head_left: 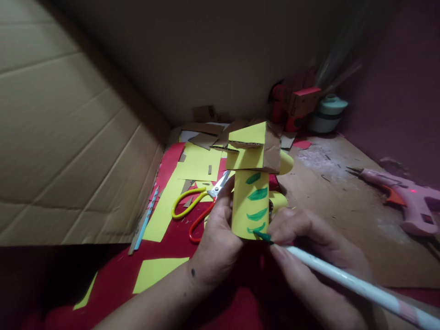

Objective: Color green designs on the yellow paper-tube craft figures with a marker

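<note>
My left hand (pixel 220 229) is wrapped round a yellow paper-and-cardboard figure (pixel 240 201), holding it upright from its left side. Its tube-shaped body carries several green painted stripes, and a boxy cardboard head with a yellow covering sits on top. In my right hand (pixel 309 256) is a paintbrush (pixel 337 270) with a white handle, pinched between thumb and fingers. The green brush tip touches the lowest stripe near the bottom rim of the tube. Behind my left hand lie scissors (pixel 206 201) with one yellow and one red handle, blades partly hidden by the figure.
Yellow paper sheets (pixel 160 215) and cardboard scraps (pixel 202 128) cover the red cloth. A large cardboard panel (pixel 85 137) stands at left, near a blue pencil (pixel 146 224). At right rests a pink glue gun (pixel 395 192); behind are a lidded jar (pixel 330 114) and a red cardboard figure (pixel 295 107).
</note>
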`<action>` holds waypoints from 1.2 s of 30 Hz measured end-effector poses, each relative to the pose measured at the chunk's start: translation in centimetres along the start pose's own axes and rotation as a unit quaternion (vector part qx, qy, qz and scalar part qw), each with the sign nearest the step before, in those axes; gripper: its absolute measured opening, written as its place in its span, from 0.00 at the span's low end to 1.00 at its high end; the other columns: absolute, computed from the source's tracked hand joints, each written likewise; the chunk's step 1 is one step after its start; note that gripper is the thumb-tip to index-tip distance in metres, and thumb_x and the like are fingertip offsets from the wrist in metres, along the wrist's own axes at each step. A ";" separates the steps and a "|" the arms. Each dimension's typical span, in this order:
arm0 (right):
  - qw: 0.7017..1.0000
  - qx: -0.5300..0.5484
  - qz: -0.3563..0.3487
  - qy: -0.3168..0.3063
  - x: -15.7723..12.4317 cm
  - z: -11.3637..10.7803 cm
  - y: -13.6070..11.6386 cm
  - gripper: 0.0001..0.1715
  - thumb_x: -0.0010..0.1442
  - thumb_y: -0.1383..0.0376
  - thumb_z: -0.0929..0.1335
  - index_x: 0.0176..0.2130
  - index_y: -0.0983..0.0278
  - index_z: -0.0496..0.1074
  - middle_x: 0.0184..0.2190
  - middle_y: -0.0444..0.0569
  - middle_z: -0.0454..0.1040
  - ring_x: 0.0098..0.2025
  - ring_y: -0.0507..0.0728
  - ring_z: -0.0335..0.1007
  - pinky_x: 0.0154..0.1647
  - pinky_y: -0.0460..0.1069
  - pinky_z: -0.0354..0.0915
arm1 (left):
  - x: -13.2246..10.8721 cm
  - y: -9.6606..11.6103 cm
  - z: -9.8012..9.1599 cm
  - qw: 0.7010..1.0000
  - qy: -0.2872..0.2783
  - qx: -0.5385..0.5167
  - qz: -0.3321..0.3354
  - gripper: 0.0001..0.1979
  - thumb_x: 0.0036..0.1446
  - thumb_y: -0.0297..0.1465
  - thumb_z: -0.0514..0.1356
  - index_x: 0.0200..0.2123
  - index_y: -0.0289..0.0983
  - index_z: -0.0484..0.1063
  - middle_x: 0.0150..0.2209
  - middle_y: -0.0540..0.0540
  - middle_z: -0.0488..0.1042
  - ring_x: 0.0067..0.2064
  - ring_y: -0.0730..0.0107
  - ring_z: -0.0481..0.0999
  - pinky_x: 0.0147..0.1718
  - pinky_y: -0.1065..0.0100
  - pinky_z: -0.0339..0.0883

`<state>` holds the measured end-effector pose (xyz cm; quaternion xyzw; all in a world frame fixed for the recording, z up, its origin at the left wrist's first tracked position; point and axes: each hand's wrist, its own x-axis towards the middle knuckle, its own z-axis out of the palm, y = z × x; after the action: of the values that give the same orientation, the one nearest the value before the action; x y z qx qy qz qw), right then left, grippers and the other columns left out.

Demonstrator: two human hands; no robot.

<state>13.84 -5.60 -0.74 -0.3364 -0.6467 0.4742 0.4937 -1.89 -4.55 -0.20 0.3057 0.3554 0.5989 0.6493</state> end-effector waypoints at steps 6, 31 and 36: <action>0.998 0.018 -0.013 0.055 -0.2 1.1 0.1 0.11 0.64 0.72 0.68 0.37 0.54 0.71 0.31 0.43 0.74 0.30 0.55 0.68 0.33 0.49 0.69 | 0.1 0.0 0.1 1.000 0.012 0.007 -0.008 0.52 0.34 0.17 0.80 0.63 0.42 0.65 0.48 0.45 0.83 0.45 0.60 0.84 0.37 0.70 0.76; 0.997 0.071 0.026 0.024 0.0 0.2 -0.5 0.11 0.66 0.71 0.70 0.38 0.53 0.75 0.30 0.44 0.73 0.25 0.54 0.61 0.42 0.55 0.76 | -0.2 -0.1 0.1 0.999 0.022 0.029 -0.004 0.31 0.37 0.21 0.81 0.44 0.41 0.73 0.33 0.52 0.80 0.29 0.72 0.76 0.36 0.68 0.75; 0.998 0.055 0.017 0.013 0.2 0.2 -0.6 0.13 0.66 0.72 0.70 0.38 0.52 0.77 0.28 0.43 0.71 0.25 0.55 0.61 0.43 0.55 0.77 | -0.2 0.0 0.2 0.999 0.024 0.023 0.004 0.31 0.36 0.22 0.81 0.44 0.41 0.73 0.42 0.47 0.83 0.40 0.62 0.82 0.40 0.67 0.77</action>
<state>13.65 -5.64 -0.09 -0.3254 -0.6074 0.5130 0.5119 -1.67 -4.75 -0.09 0.3074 0.3837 0.6003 0.6308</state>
